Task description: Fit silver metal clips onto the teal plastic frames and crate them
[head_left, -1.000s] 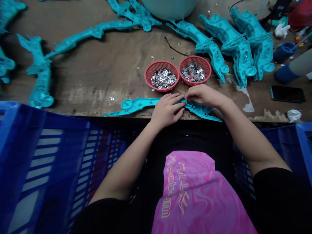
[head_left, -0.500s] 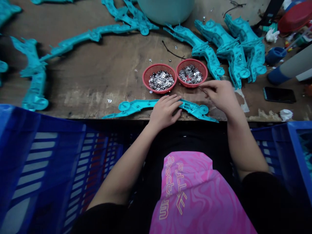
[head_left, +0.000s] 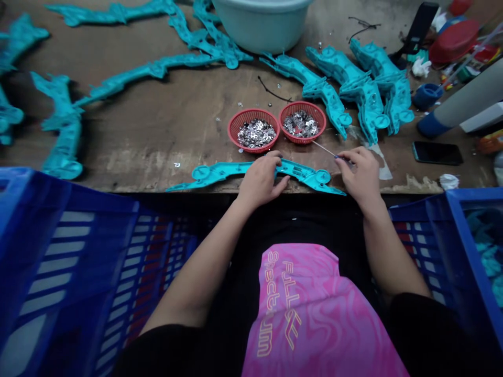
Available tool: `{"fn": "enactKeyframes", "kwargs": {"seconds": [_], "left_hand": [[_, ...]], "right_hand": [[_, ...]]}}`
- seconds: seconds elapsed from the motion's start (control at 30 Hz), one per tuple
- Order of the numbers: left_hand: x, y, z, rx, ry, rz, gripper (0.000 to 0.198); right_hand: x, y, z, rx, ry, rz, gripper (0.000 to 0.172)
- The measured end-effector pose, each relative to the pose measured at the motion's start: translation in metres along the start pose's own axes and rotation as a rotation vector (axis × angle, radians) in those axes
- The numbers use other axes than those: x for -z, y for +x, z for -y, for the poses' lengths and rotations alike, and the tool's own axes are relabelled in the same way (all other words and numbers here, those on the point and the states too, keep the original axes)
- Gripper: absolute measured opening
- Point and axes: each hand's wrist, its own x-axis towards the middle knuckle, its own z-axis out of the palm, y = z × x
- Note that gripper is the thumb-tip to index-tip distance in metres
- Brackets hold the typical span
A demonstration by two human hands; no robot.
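Observation:
A curved teal plastic part (head_left: pixel 223 168) lies along the table's front edge. My left hand (head_left: pixel 259 179) is over its middle, fingers bent across it and thumb at the near side, gripping it. My right hand (head_left: pixel 360 175), just beyond the part's right end, pinches a slim tool with a thin metal shaft (head_left: pixel 324 148), its handle mostly hidden by the fingers. The shaft points toward the right red basket (head_left: pixel 302 140). That basket and the left red basket (head_left: pixel 253 148) hold many small shiny metal pieces.
More teal parts (head_left: pixel 326 91) are at back right and along the left (head_left: pixel 63 131). A pale tub (head_left: pixel 261 26) stands at the back. A phone (head_left: pixel 438 153) lies at right. Blue crates (head_left: pixel 98 246) flank my lap, the right crate (head_left: pixel 458 225) holding teal pieces.
My right hand has drawn back toward me from the right basket, and the tool's shaft now shows. My left hand stays on the teal part, its fingers more bent. The view has shifted slightly.

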Motion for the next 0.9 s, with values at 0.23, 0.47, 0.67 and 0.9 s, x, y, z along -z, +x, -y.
{"fn": "enactKeyframes", "kwargs": {"seconds": [0.23, 0.47, 0.67, 0.9], "left_hand": [[0.000, 0.002, 0.002, -0.044, 0.000, 0.026, 0.062], [0.002, 0.010, -0.003, -0.079, 0.070, 0.122, 0.048], [0.003, 0.012, -0.004, -0.116, 0.079, 0.112, 0.041], [0.005, 0.009, -0.008, -0.039, 0.078, 0.107, 0.061]], "right_hand": [[-0.004, -0.008, 0.064, 0.063, -0.189, 0.259, 0.026], [-0.007, -0.008, 0.065, 0.071, -0.255, 0.284, 0.026], [-0.010, -0.005, 0.069, 0.125, -0.289, 0.306, 0.022], [0.002, 0.003, 0.048, 0.023, -0.037, 0.168, 0.019]]}}
